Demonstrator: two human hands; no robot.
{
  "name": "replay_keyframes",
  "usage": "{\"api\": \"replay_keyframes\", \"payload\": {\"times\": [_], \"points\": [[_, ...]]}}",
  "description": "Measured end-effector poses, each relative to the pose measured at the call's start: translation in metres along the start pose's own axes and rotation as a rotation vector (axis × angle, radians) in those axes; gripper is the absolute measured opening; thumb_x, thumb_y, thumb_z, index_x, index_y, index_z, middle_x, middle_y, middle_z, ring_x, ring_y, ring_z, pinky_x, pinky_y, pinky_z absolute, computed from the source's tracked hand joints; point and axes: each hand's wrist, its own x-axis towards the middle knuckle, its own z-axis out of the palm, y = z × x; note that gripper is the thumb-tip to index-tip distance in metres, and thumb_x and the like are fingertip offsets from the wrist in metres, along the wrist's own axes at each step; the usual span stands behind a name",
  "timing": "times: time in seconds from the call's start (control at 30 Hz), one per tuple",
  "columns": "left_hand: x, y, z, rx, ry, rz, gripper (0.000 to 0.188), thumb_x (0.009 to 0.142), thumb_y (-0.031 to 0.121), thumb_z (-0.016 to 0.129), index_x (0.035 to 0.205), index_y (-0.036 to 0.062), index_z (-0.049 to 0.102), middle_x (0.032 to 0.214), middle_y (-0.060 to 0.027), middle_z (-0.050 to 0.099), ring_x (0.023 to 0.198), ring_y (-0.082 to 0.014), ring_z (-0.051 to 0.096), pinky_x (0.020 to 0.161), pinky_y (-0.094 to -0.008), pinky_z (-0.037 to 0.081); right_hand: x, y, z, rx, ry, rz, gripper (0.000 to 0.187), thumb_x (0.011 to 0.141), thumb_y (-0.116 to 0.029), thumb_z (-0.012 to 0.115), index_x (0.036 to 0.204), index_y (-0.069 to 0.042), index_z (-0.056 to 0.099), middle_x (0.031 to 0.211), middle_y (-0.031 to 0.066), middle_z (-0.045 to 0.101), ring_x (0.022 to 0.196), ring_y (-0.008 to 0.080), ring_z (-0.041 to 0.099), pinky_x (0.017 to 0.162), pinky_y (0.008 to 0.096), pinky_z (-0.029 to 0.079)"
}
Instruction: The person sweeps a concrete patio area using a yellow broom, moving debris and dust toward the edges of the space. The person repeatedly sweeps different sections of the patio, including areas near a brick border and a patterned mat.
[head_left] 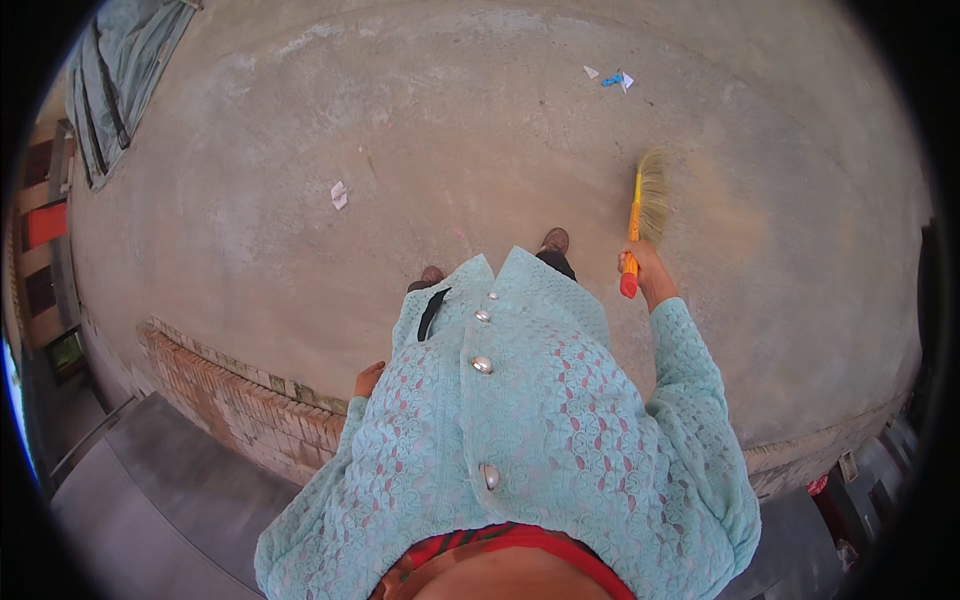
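My right hand (645, 262) is closed around the yellow handle of a broom (653, 195), near its red end. The broom's pale straw bristles spread out ahead of the hand, over the concrete floor. At my left side hangs my left hand (369, 379), partly hidden by the sleeve and the light-blue cardigan (530, 400). Its visible fingers look loosely extended, and no object shows in them. Beyond the broom lie a blue wrapper (611, 80) and a white scrap (590, 72). Another crumpled white paper (339, 195) rests on the floor ahead to the left.
Grey concrete floor (480, 130) stretches ahead and to both sides. A low brick edge (240, 395) runs behind me on the left. At the far left hangs or lies a grey-green sheet (120, 80). My brown shoes (555, 240) stand on the floor below me.
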Motion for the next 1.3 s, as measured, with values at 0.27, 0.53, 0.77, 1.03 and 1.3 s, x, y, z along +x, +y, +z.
{"api": "replay_keyframes", "payload": {"times": [0.27,0.53,0.77,1.03,1.3], "points": [[-0.040,0.061,0.027,-0.258,0.026,-0.100,0.036,0.077,0.012,0.052,0.110,-0.0029,0.051,0.100,-0.0106,0.059,0.088,-0.0126,0.055,0.076,-0.0234,0.044,0.004,-0.019,0.131,-0.211,-0.447,0.060,0.024,0.066,0.003,0.049,0.086,-0.005,0.038,0.053,0.0060,0.044,0.040,0.0149,0.045,0.034,0.0274,0.037],[-0.002,0.157,0.069,-0.479,-0.047,-0.250,0.041,0.075,0.012,0.052,0.113,-0.0023,0.048,0.094,-0.0099,0.060,0.081,-0.0148,0.056,0.069,-0.0246,0.045,-0.021,-0.119,0.163,-0.211,-0.712,0.052,0.063,0.064,0.006,0.045,0.122,-0.008,0.026,0.072,0.0064,0.044,0.044,0.0089,0.040,0.038,0.0211,0.033],[0.075,0.293,0.057,-0.492,-0.172,-0.252,0.045,0.075,0.013,0.050,0.119,0.0050,0.044,0.087,-0.0047,0.058,0.075,-0.0149,0.057,0.063,-0.0304,0.043,-0.097,-0.172,0.094,-0.227,-0.410,-0.141,0.086,0.059,0.008,0.046,0.134,-0.014,0.012,0.073,0.0065,0.045,0.043,0.0097,0.042,0.036,0.0219,0.035],[0.105,0.346,0.053,-0.432,-0.135,-0.267,0.044,0.075,0.014,0.048,0.118,0.0058,0.045,0.089,-0.0060,0.058,0.078,-0.0156,0.057,0.065,-0.0302,0.043,-0.065,-0.199,0.009,-0.078,0.058,-0.220,0.051,0.061,0.009,0.046,0.108,-0.007,0.037,0.065,0.0053,0.045,0.042,0.0100,0.042,0.034,0.0228,0.037],[0.074,0.250,0.086,0.037,-0.054,0.082,0.038,0.077,0.017,0.051,0.111,0.0000,0.051,0.101,-0.0105,0.058,0.090,-0.0178,0.055,0.076,-0.0278,0.044,0.093,-0.250,0.007,-0.009,-0.106,0.115,0.020,0.067,0.004,0.047,0.079,-0.003,0.034,0.053,0.0047,0.042,0.040,0.0122,0.043,0.035,0.0235,0.039]]}}
